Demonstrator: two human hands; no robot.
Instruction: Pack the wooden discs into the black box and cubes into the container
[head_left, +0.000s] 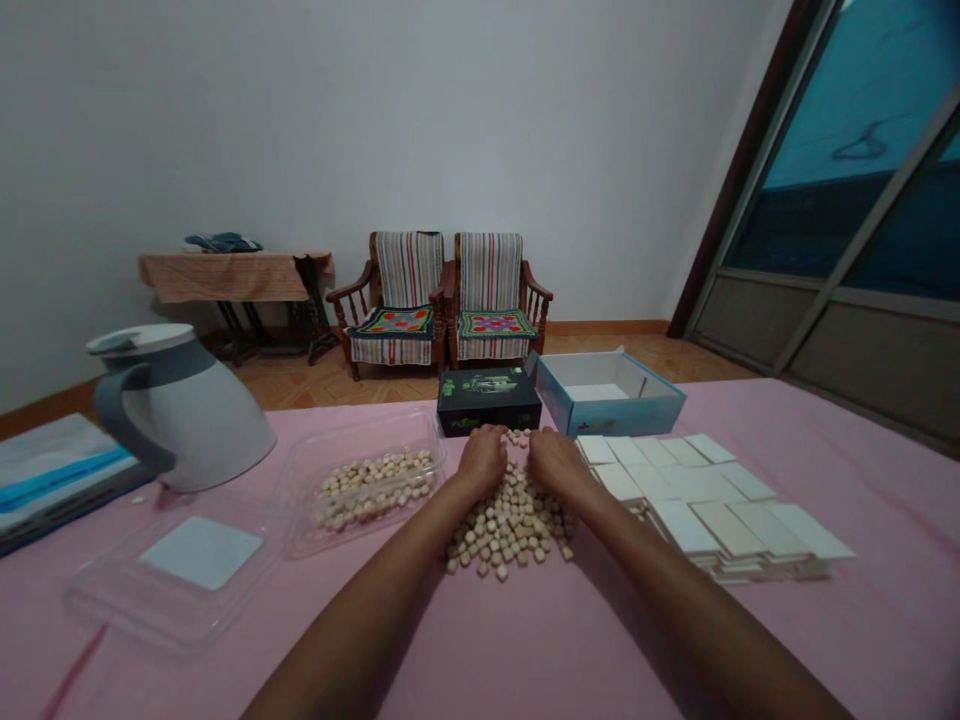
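A loose pile of small pale wooden cubes (504, 530) lies on the pink cloth in front of me. My left hand (484, 457) is at the far left side of the pile, and my right hand (553, 462) is at its far right side, a short gap between them. Both backs of the hands face me and the fingers curl down out of sight, so what they hold, if anything, is hidden. A few more cubes (517, 437) show between the hands. To the left, a clear plastic box (300, 535) contains many similar cubes (375, 485).
Behind the hands stand a black box (489, 400) and an open blue box (630, 415). Stacked white cards (750, 530) lie at right. Leftward are a clear lid (105, 605) with a white card (202, 552), a grey-white jug (199, 420) and a flat package (60, 480).
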